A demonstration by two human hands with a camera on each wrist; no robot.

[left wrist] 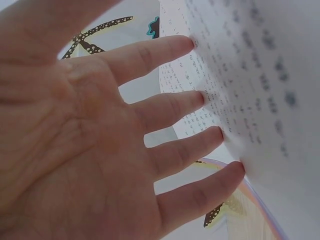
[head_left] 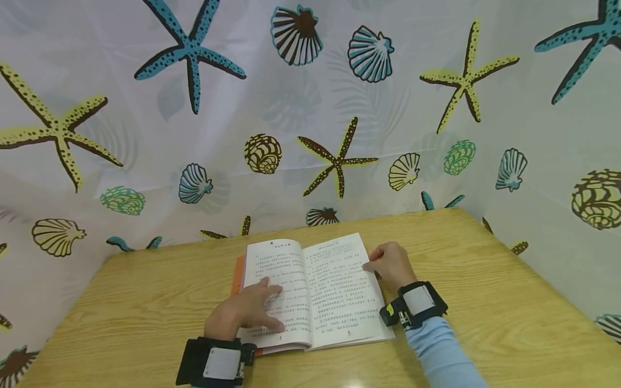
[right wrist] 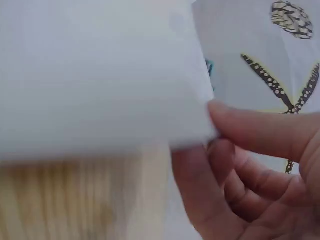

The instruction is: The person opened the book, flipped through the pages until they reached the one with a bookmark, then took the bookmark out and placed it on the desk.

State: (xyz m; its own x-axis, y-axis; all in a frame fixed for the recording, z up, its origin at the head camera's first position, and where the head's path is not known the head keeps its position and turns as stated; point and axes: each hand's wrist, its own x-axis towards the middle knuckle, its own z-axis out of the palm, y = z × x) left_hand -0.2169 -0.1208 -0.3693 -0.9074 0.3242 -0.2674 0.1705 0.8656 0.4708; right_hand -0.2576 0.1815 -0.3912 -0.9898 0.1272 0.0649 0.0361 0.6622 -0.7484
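Observation:
An open book (head_left: 335, 302) with printed pages lies on the wooden table, an orange cover edge showing at its left. My left hand (head_left: 252, 310) rests on the left page (head_left: 276, 264), fingers spread and fairly straight. In the left wrist view the fingertips (left wrist: 202, 97) of that left hand (left wrist: 100, 135) touch the printed paper. At the outer edge of the right page (head_left: 339, 269), my right hand (head_left: 392, 265) pinches the paper. The right wrist view shows the thumb and index finger of my right hand (right wrist: 250, 165) gripping the edge of a white page (right wrist: 100, 80).
The wooden table (head_left: 145, 291) extends on both sides of the book. Behind it and along the sides hangs a white cloth (head_left: 233, 118) printed with starfish and shells. Each wrist wears a black strap with a camera, such as the right wrist strap (head_left: 419, 302).

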